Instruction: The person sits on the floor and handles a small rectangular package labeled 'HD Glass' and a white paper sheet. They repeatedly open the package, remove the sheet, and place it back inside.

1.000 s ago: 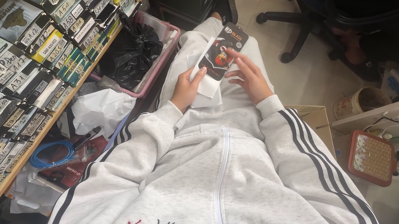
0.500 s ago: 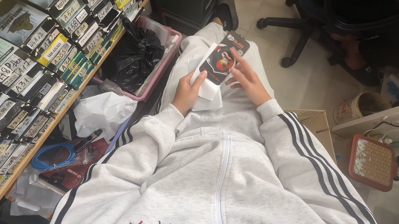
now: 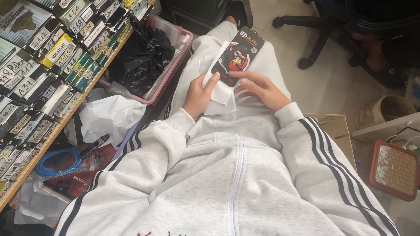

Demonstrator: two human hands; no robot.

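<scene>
A seated person's left hand [image 3: 199, 96] grips a slim black packet [image 3: 237, 57] over the lap, fingers closed around its lower edge, while the right hand [image 3: 258, 88] (fingers loosely extended) steadies its face; shelves [image 3: 23, 55] of boxed stock stand alongside.

package [image 3: 238, 54] on lap | shelf [image 3: 29, 56] left | chair [image 3: 341, 22] ahead

Boxes [image 3: 21, 77] along wooden shelf [image 3: 59, 130]
</scene>
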